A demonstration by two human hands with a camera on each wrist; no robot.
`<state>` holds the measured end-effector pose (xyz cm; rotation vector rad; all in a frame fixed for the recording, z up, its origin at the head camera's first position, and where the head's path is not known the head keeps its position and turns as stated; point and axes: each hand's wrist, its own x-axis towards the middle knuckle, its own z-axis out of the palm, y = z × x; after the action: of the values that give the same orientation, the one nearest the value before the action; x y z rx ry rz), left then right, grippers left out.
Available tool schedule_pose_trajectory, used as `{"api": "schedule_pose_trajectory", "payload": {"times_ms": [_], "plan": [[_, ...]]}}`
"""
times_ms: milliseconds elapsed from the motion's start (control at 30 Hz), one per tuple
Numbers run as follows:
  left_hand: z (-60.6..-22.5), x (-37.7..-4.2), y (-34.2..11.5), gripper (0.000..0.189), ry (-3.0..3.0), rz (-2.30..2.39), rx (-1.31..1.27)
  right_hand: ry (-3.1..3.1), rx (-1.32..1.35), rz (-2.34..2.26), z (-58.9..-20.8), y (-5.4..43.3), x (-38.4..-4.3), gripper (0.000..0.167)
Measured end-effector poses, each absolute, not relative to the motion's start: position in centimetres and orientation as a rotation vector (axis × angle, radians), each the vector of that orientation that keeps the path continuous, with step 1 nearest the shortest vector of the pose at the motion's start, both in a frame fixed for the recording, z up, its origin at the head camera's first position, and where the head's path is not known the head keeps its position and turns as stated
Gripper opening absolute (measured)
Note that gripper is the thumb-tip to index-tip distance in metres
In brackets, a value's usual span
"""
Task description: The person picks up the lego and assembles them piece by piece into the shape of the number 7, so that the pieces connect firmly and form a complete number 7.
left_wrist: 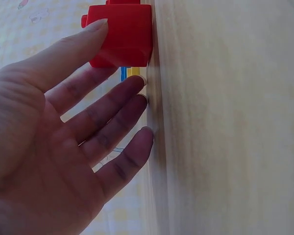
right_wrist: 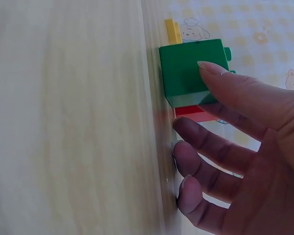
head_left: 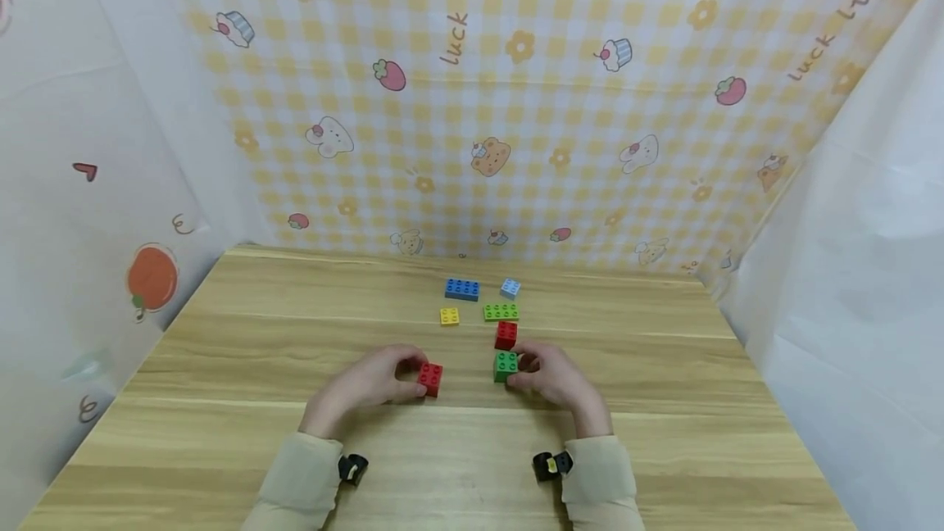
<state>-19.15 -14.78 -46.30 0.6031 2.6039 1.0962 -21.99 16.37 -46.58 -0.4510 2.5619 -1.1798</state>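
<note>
My left hand (head_left: pixel 382 377) pinches a red toy brick (head_left: pixel 431 379) between thumb and forefinger, low at the wooden table. In the left wrist view its thumb presses the side of that brick (left_wrist: pixel 121 36), and the other fingers spread loosely below. To the right, my right hand (head_left: pixel 549 375) has thumb and forefinger on a tall green brick (head_left: pixel 505 366) with studs on top. The right wrist view shows the thumb flat against the green brick's side (right_wrist: pixel 188 71). Just behind the green brick stands a second red brick (head_left: pixel 506 334), near my right fingertips.
Farther back lie a light-green long brick (head_left: pixel 501 312), a small yellow brick (head_left: pixel 449 316), a blue long brick (head_left: pixel 462 289) and a light-blue brick (head_left: pixel 510 288). A checked cloth (head_left: pixel 457 105) hangs behind the table (head_left: pixel 280 301).
</note>
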Motion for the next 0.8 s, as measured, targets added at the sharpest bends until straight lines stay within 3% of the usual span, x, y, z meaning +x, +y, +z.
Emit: {"api": "schedule_pose_trajectory", "payload": {"times_ms": [800], "plan": [[-45.6,-19.4,-13.5,0.03,2.634,1.223,0.557,2.566,-0.334,-1.197,-46.5,16.2,-21.9,0.034]]}}
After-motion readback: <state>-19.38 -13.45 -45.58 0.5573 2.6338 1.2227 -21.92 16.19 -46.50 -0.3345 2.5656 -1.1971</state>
